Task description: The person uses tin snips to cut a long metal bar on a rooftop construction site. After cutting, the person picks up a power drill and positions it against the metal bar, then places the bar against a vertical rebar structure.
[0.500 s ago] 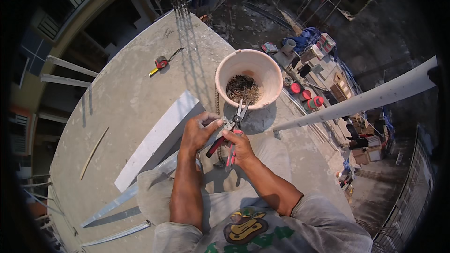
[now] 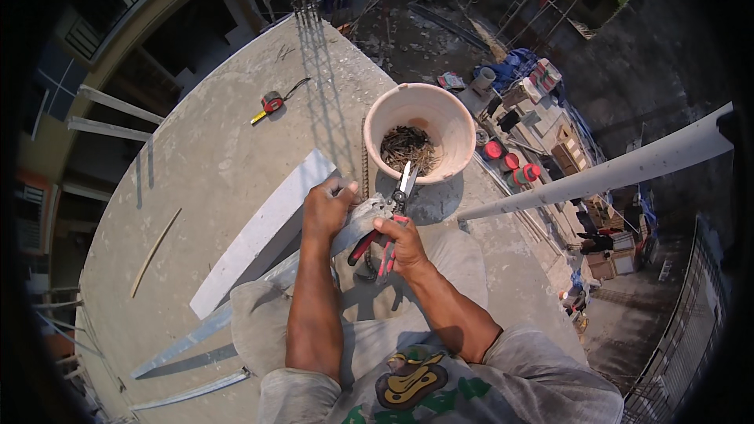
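My right hand (image 2: 406, 246) is closed around a pair of snips (image 2: 402, 193) with red and black handles; its thumb presses on the crumpled end of a thin metal strip (image 2: 184, 344). The snips' blades point away from me, toward the near rim of a whitish bucket (image 2: 458, 127). Just left of the strip's end is my left hand (image 2: 328, 210), fingers curled and thumb bent in; what they pinch, if anything, I cannot make out. The strip slants down to the lower left, passing under my left forearm. Inside the bucket lie many thin brown and dark scraps (image 2: 410, 149).
A pale rectangular beam (image 2: 263, 235) lies left of my hands. Farther off is a red tape measure (image 2: 272, 102); a thin stick (image 2: 157, 251) and another metal strip (image 2: 192, 391) lie left. At right rises a pale pole (image 2: 597, 179), beyond the slab edge, with cluttered ground below.
My left hand has drawn slightly up and left from the strip's end. The snips' blades have come together, and more of the crumpled metal shows between my hands.
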